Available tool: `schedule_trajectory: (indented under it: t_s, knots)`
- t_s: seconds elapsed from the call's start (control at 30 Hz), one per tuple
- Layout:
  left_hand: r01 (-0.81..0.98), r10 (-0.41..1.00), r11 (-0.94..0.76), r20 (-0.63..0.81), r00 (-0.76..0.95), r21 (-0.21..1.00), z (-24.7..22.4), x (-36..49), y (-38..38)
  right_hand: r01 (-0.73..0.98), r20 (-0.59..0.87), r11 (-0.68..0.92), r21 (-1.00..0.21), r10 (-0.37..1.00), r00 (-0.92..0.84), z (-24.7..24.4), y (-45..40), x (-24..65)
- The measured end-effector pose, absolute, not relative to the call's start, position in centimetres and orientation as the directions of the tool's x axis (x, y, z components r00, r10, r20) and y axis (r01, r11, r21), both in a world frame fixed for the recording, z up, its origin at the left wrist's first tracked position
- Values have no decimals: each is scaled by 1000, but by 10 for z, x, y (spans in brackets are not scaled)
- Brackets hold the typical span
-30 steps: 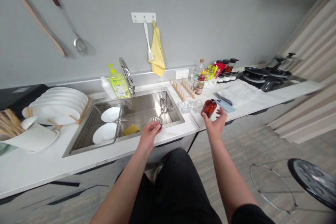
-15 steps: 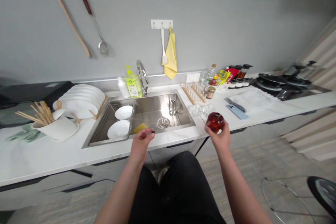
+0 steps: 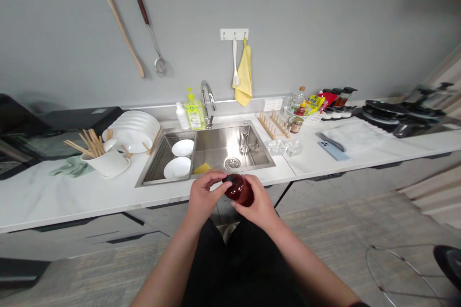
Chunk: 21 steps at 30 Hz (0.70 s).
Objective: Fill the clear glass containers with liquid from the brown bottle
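My right hand (image 3: 259, 201) is wrapped round a dark red, rounded glass bottle (image 3: 240, 191), held tilted in front of the counter edge with its neck toward the left. Between the fingertips of my left hand (image 3: 205, 194) is a small black cap (image 3: 227, 180), pinched at the bottle's mouth. Whether the cap is seated on the neck I cannot tell, as fingers cover part of it. Both hands are above my lap, just short of the sink (image 3: 216, 148).
Two white bowls (image 3: 178, 167) sit in the rack at the sink's left. A white utensil holder (image 3: 108, 162) and stacked plates (image 3: 133, 129) stand further left. To the right are glass pieces (image 3: 284, 147), a wooden rack (image 3: 272, 124), a phone (image 3: 333, 150) and a cloth (image 3: 360, 136).
My right hand has brought the red bottle leftward and down to the middle. The left hand has moved right with the black cap, which now meets the bottle's mouth.
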<state>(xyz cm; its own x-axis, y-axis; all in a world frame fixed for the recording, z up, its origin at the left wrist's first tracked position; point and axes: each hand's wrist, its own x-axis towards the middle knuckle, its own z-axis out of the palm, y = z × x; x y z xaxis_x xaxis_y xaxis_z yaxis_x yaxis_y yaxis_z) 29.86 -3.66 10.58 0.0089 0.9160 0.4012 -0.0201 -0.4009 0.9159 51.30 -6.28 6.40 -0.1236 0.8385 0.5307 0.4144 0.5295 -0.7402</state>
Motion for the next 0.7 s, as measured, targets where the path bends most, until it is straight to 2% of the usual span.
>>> schedule_trajectory:
  t_s: [0.13, 0.2, 0.27, 0.4, 0.57, 0.7]
  knots:
    - [149, 854, -507, 518, -42, 849, 112, 288, -48, 476, 572, 553, -684, 811, -120, 61, -77, 500]
    - [150, 840, -522, 537, -82, 840, 112, 286, -54, 531, 620, 566, -631, 779, -93, 59, -83, 495]
    - [113, 847, -517, 526, -76, 849, 109, 284, -60, 560, 647, 568, -603, 759, -73, 59, -88, 492]
    - [-20, 876, -471, 471, 102, 882, 107, 280, -78, 509, 614, 570, -646, 783, -98, 63, -100, 486]
    - [-124, 839, -460, 476, 262, 879, 115, 268, -89, 402, 568, 612, -681, 788, -237, 71, -120, 480]
    - [-255, 836, -441, 497, 232, 861, 117, 254, -84, 330, 546, 592, -735, 806, -230, 73, -127, 483]
